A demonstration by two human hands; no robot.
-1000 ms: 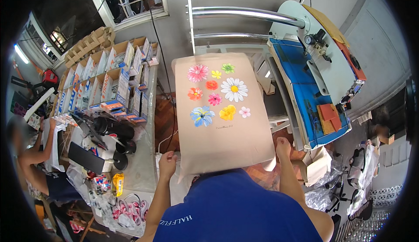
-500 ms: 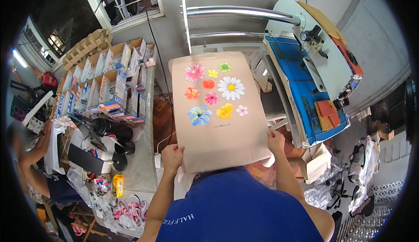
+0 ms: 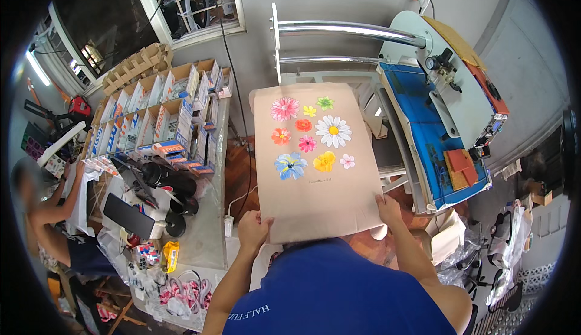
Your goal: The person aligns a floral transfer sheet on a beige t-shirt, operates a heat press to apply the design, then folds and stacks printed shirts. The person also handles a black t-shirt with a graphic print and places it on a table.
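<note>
A beige cloth [image 3: 321, 208] printed with several bright flowers lies spread flat in front of me, over what seems to be a board or platen hidden beneath it. My left hand [image 3: 253, 231] pinches the cloth at its near left corner. On the opposite side, my right hand [image 3: 389, 210] is closed on the near right edge. Whether the cloth is a bag, a shirt or a loose piece, I cannot tell. To its right stands a heat press [image 3: 433, 123] with a blue-covered flat part and chrome bars reaching over to the left.
On the left, a table [image 3: 209, 232] carries boxes [image 3: 160, 123] of goods, a tilted phone or tablet [image 3: 128, 216], dark round items and a yellow packet [image 3: 171, 255]. A co-worker [image 3: 54, 220] is at its far left side. Plastic-wrapped things [image 3: 451, 262] lie at lower right.
The whole view has shifted, so the scene sits lower and farther right. Both hands stay at the cloth's near corners; the cloth's near edge looks pulled straighter.
</note>
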